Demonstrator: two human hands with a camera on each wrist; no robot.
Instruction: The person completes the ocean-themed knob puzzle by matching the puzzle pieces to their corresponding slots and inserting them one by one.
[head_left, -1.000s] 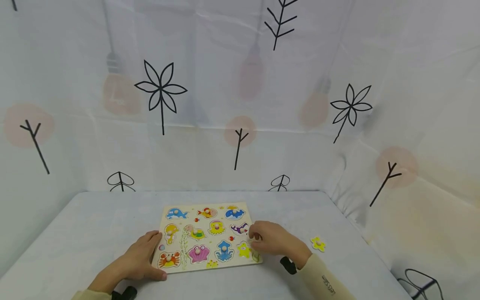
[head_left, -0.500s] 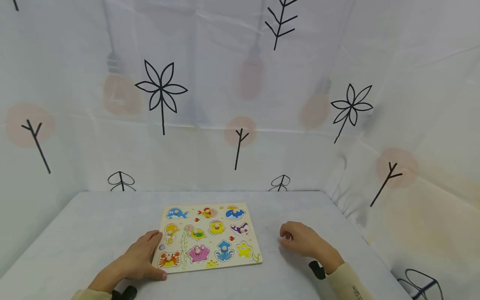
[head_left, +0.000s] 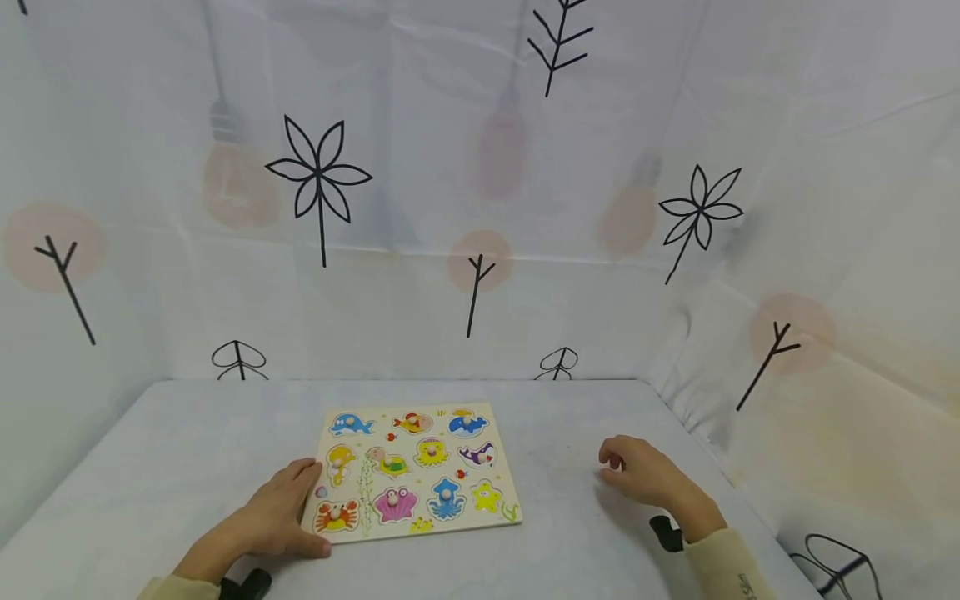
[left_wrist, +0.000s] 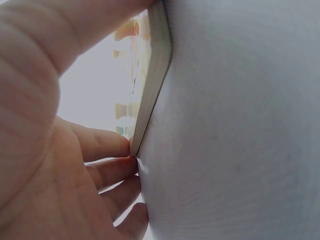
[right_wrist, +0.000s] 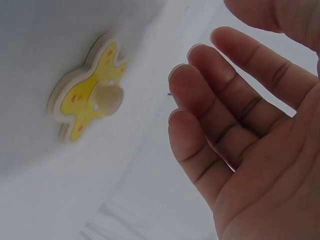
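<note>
A wooden sea-animal puzzle board lies on the table, most of its figures bearing small knobs. My left hand braces its near left corner, the thumb at the front edge and the straight fingertips against the left side; the left wrist view shows these fingers touching the board's edge. My right hand is to the right of the board, fingers loosely bent, holding nothing. In the right wrist view a loose yellow starfish puzzle piece with a round knob lies near the fingertips; the hand hides it in the head view.
A white cloth covers the table. Behind it hangs a white curtain with plant and bulb drawings, which continues along the sides. On the board, the yellow starfish spot at the right shows no knob.
My right hand has moved right, away from the board's right edge, to the loose starfish piece, which it now covers in the head view. The left hand and the board stay put.
</note>
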